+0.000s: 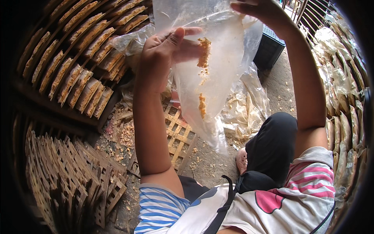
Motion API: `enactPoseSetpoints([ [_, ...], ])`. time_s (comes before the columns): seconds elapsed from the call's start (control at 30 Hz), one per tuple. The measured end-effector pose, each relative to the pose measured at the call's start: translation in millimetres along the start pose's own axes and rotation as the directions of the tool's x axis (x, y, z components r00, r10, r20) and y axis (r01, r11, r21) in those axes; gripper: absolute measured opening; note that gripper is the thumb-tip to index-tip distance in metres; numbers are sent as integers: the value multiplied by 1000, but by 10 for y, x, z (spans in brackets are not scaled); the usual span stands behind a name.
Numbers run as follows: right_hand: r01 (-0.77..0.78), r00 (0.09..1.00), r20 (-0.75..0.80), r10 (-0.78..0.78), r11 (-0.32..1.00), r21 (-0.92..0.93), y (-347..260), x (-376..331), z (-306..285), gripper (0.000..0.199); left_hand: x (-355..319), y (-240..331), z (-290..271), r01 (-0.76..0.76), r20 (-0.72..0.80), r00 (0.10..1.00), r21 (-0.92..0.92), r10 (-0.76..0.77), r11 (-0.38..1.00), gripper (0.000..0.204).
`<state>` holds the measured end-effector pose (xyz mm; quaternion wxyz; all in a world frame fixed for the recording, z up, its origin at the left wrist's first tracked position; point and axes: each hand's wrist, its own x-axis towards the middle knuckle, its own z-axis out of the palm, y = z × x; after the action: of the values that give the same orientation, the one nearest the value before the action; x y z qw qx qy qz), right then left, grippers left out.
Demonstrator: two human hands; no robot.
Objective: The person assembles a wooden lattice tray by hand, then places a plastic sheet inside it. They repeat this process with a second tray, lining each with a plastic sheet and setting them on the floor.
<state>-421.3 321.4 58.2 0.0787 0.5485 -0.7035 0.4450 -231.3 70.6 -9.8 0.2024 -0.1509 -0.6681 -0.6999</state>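
I hold a clear plastic bag (218, 66) up in front of me with both hands. My left hand (163, 52) grips its left edge, thumb across the film. My right hand (261, 11) pinches the bag's top right corner near the frame's upper edge. Orange-brown crumbs (203, 52) cling to the inside of the bag, with a smaller clump lower down. The bag's bottom tapers down toward the ground.
Wooden racks (74, 58) at upper left carry rows of tan slabs. Stacked wooden lattice frames (70, 175) lie lower left; one lattice (179, 136) lies on the dirt floor. Crumpled plastic (249, 101), a dark crate (269, 46) and filled bags (343, 97) stand right.
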Motion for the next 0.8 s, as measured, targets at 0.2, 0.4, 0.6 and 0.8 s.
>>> enactPoseSetpoints([
  [0.2, 213, 976, 138, -167, 624, -752, 28, 12, -177, 17, -103, -189, 303, 38, 129, 991, -112, -24, 993, 44],
  [0.4, 81, 981, -110, -162, 847, -525, -61, 205, 183, 22, -42, -449, 593, 204, 168, 978, -641, -124, 740, 45],
  [0.6, 176, 860, -226, -458, 681, -711, -319, -315, 1348, 45, -69, -723, 563, 70, -29, 992, -694, -125, 717, 44],
  [0.8, -818, 558, -323, 764, 444, -365, 558, -1367, 1332, 72, 28, -731, 675, 251, 23, 914, -816, -405, 520, 44],
])
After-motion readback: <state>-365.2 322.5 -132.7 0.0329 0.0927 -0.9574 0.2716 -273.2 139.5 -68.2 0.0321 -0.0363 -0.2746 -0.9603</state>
